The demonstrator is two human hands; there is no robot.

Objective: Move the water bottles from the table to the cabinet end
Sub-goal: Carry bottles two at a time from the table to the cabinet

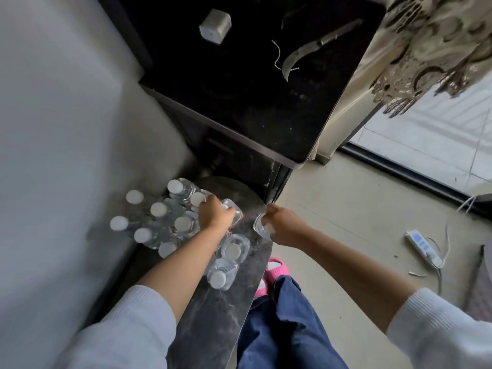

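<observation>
A dark marbled worktop (213, 315) with a rounded far end carries a cluster of clear water bottles (159, 225) with white caps, standing upright near its far left edge. Left hand (214, 215) is over the cluster, fingers curled round one bottle (234, 213), which is tilted. Right hand (282, 226) holds a second bottle (259, 226) just beyond the worktop's right edge, over the floor. Past the far end stands a black cabinet (266, 102); a small silver box (215, 25) lies on its top.
</observation>
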